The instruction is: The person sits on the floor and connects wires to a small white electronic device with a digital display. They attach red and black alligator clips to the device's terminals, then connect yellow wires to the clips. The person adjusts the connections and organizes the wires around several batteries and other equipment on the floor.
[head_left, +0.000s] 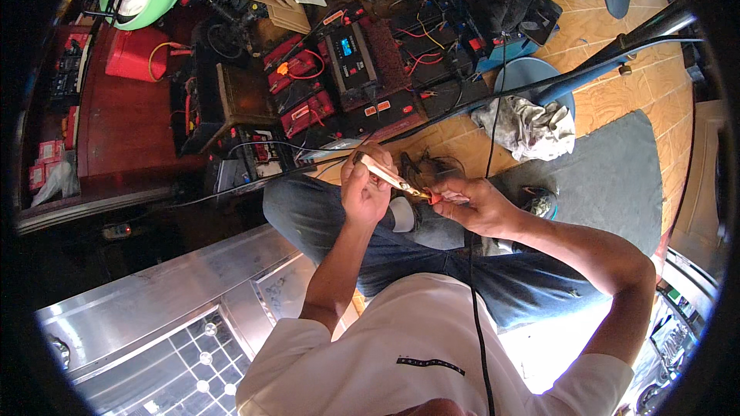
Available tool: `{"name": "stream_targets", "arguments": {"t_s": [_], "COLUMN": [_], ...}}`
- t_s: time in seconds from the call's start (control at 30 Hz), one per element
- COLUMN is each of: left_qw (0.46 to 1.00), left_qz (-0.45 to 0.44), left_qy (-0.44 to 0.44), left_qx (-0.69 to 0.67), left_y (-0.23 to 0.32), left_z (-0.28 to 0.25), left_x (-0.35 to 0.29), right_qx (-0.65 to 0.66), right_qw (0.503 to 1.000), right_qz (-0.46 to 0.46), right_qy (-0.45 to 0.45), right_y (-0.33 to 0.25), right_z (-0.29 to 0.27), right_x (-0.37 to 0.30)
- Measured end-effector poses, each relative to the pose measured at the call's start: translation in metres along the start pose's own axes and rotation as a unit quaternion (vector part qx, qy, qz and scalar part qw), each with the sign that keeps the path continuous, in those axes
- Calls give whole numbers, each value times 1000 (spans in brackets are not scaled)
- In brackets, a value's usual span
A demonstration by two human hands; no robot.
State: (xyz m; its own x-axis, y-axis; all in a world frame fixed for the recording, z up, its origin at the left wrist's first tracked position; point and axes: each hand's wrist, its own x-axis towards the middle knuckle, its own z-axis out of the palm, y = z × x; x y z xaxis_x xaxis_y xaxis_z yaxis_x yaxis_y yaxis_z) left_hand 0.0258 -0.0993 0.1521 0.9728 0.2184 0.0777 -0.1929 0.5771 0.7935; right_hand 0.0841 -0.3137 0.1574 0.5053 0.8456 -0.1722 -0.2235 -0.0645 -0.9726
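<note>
Cream-handled tool [385,176] gripped in left hand [364,191], tip meeting right hand [472,204]

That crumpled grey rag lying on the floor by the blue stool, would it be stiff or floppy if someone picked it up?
The rag would probably hang limp: it lies in soft, irregular folds. It looks light for its bulk, being loosely bunched. It is unlikely to roll or slide, since it slumps flat against the tiled floor.
</note>
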Motion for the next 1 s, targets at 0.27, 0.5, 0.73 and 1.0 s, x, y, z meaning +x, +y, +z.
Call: {"name": "stream_targets", "arguments": {"t_s": [0.27,0.5,0.73,1.0], "left_qw": [996,949,958,967], "left_qz": [-48,-232,-246,-206], "left_qy": [6,129,78,112], "left_qx": [-72,-168,-126,-99], "left_y": [1,34,38,26], "left_z": [5,34,26,27], "left_x": [5,15,15,6], "right_qx": [-85,50,104,125], "right_qw": [996,990,983,983], "right_qz": [-3,76,106,68], "right_qy": [35,112,111,120], "right_y": [-6,-2,-15,-19], "right_z": [-2,-9,-15,-16], "right_x": [-3,-1,-6,-6]}}
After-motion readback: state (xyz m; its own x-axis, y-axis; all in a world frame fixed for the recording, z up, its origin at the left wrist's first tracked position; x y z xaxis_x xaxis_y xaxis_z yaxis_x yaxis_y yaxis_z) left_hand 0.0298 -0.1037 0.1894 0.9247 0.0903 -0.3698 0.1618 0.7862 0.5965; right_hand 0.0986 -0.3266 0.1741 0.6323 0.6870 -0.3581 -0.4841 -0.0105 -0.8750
